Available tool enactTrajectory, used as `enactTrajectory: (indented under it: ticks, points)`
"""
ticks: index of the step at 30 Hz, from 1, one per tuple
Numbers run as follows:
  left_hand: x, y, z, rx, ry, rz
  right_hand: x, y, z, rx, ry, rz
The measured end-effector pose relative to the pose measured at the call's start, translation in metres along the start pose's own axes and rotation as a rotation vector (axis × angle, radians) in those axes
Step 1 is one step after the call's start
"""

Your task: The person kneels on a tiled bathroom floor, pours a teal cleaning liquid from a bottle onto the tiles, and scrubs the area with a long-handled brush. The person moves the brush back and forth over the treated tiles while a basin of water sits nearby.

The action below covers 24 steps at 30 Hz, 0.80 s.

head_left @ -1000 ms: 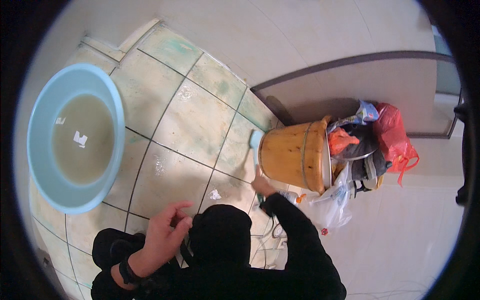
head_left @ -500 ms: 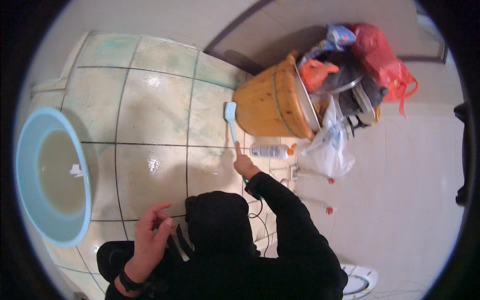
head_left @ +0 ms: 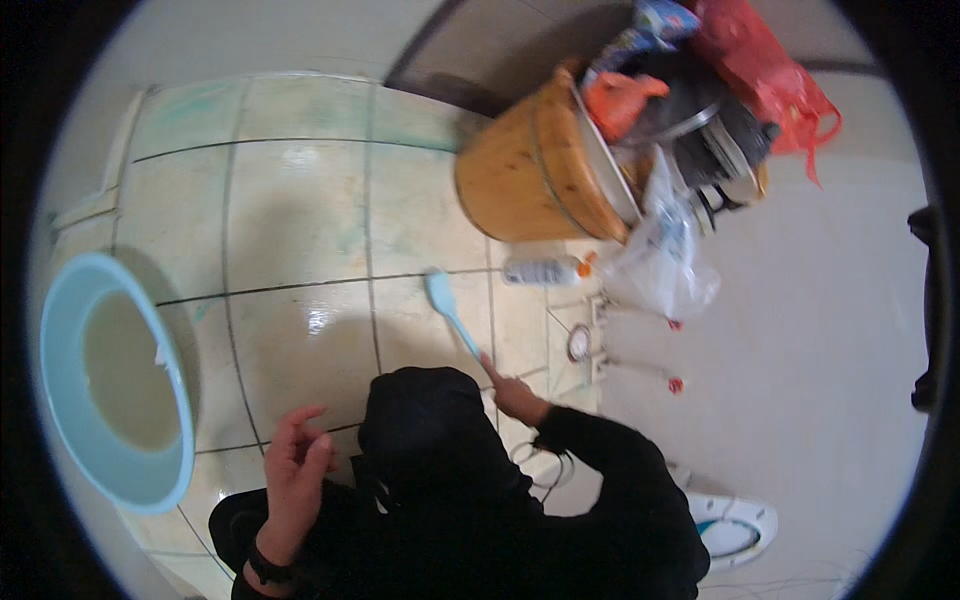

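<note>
My right hand (head_left: 518, 398) is closed round the handle of a light blue long-handled scrub brush (head_left: 458, 327), right of my knee. The brush head rests on wet beige floor tiles (head_left: 300, 220) with green stains; its bristles are hidden underneath. My left hand (head_left: 298, 462) is raised above the floor at the lower left, empty, its fingers loosely curled and apart from the thumb. Left of it stands a light blue basin (head_left: 65, 420) of cloudy water, with a small white thing at its right inner side.
A wooden bucket (head_left: 510, 180) holds bags and other items at the back right, beside a red bag (head_left: 750, 70) and a white plastic bag (head_left: 665, 265). Nearby are a white bottle (head_left: 540, 271) with an orange top, red-handled taps (head_left: 674, 384) and a round floor drain (head_left: 579, 343).
My right hand has drawn the brush back toward me, its head moving from beside the bucket to nearer my knee. My left hand stays in about the same pose.
</note>
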<state>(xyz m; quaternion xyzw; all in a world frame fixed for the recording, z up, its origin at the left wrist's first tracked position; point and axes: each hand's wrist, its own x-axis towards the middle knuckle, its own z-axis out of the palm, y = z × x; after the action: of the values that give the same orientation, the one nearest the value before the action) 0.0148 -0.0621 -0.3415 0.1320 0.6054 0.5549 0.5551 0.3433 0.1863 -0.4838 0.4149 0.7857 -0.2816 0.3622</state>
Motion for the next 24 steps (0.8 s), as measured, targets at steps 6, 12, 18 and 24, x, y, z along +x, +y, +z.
enactTrajectory:
  ticks: [6, 12, 18, 24]
  points:
    - [-0.007, 0.008, 0.0, 0.057, -0.036, 0.076, 0.047, -0.014, -0.01, -0.167, 0.306, -0.119]
    - [-0.014, 0.017, -0.002, -0.03, 0.101, 0.056, 0.025, -0.011, -0.004, -0.273, 0.064, -0.235]
    - [-0.006, 0.013, 0.002, 0.108, 0.047, 0.142, 0.106, -0.089, -0.041, -0.227, 0.29, -0.323]
    - [-0.026, 0.013, -0.007, 0.132, 0.154, 0.16, 0.103, -0.12, -0.053, -0.43, 0.033, -0.483]
